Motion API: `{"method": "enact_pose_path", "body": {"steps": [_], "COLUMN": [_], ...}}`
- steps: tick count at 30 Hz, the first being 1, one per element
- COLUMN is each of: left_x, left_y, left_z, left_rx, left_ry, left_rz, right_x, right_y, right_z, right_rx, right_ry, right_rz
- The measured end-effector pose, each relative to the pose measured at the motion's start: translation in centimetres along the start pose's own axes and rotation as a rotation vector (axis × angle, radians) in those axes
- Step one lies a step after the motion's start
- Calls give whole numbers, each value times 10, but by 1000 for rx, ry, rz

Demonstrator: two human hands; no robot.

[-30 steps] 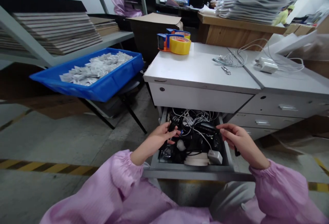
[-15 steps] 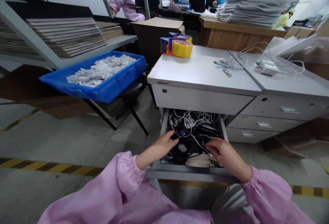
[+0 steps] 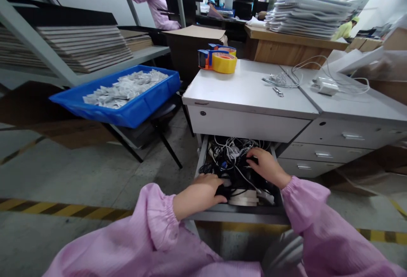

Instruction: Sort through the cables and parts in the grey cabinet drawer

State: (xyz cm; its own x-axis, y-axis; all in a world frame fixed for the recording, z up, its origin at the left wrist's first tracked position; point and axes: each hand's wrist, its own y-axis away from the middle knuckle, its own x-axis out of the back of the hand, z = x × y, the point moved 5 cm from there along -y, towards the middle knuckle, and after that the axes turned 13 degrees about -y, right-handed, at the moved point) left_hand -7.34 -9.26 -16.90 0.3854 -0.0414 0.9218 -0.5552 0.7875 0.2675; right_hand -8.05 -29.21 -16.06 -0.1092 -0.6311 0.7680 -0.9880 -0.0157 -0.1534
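A pulled-out drawer (image 3: 235, 216) holds tangled white cables (image 3: 227, 143) and black cables (image 3: 206, 169). My left hand (image 3: 205, 190) lies over the drawer's front left part, fingers stretched out and thumb apart, touching the black cables. Deeper in, on the right side, my right hand (image 3: 267, 164) reaches down among the cables with fingers and thumb curled toward each other. What sits between its fingertips is dark and too unclear to name. A stack of cream-coloured flat pieces (image 3: 243, 197) rests at the drawer's front, between the hands. Near the middle shows a small blue item (image 3: 224, 165).
Above the drawer, the white cabinet top (image 3: 254, 86) carries yellow tape rolls in dispensers (image 3: 224, 62), a metal clip (image 3: 278, 92) and a white charger (image 3: 326, 85). At left stands a blue tray (image 3: 136, 113) of small white packets. Other people work in the background.
My right hand has moved deeper into the drawer and slightly left. My left hand has come nearer the drawer's front, its fingers now spread flatter over the cables.
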Motion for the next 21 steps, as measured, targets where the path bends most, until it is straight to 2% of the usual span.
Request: {"method": "enact_pose_path", "body": {"steps": [3, 5, 7, 9, 11, 14, 17, 21], "left_x": [7, 20, 36, 45, 45, 40, 37, 32], "left_y": [-3, -9, -17, -30, -46, -63, -66, -61], "left_z": [9, 15, 23, 27, 23, 8, -4, -10], "left_rx": [23, 49, -43, -169, -210, -166, -154, -158], "left_ry": [18, 24, 42, 49, 26, -5, 0, 34], "left_rz": [50, 211, 406, 499, 451, 364, 359, 328], "right_x": [9, 15, 20, 24, 31, 39, 42, 46], "right_y": [3, 4, 4, 4, 4, 3, 1, -2], "right_z": [3, -2, -14, -27, -32, -17, 10, 27], "right_rx": [-49, -48, 0, 62, 88, 13, -88, -95], "right_ry": [-77, -137, -225, -302, -335, -417, -571, -647], "right_rz": [-30, -30, -43, -56, -36, 36, 115, 213]}}
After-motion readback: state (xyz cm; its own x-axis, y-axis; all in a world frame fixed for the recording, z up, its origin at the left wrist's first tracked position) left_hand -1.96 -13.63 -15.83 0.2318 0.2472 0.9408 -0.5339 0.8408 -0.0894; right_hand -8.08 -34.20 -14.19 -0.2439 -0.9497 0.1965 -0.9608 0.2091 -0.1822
